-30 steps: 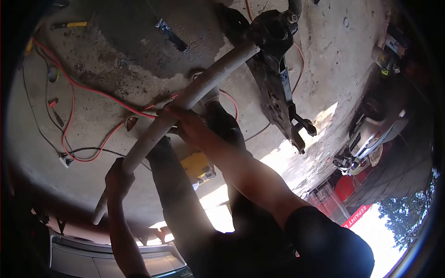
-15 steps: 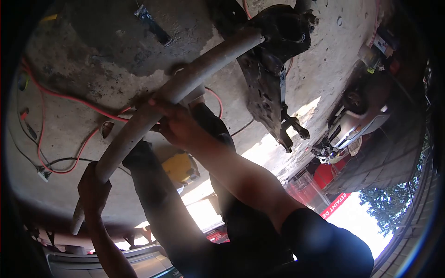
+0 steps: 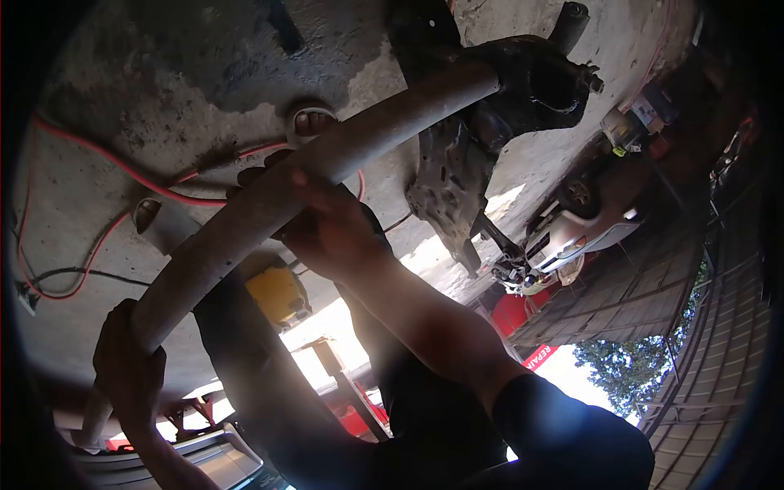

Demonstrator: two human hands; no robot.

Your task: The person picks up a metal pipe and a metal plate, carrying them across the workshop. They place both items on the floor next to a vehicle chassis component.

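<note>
A long grey metal pipe [image 3: 384, 122] slants from the lower left to the upper right. Its far end meets a dark metal car part [image 3: 457, 175] with holes and arms; whether it sits inside a socket there is hard to tell. My left hand [image 3: 131, 359] is wrapped round the pipe near its lower end. Farther up, about mid-pipe, my right hand [image 3: 331, 233] grips it, thumb on the near side and fingertips showing beyond it.
My sandalled feet stand on the stained concrete floor [image 3: 73, 180]. A red hose [image 3: 122, 167] and a black cable [image 3: 102, 275] lie left. A yellow object [image 3: 278, 296] is beside my leg. Farther off are a light-coloured car [image 3: 576, 237], boxes [image 3: 649, 110] and red stands [image 3: 192, 412].
The view has shifted. My left hand and the pipe's lower end are farther down and left in view; the metal part is turned and appears farther right at its top. Both hands still hold the pipe.
</note>
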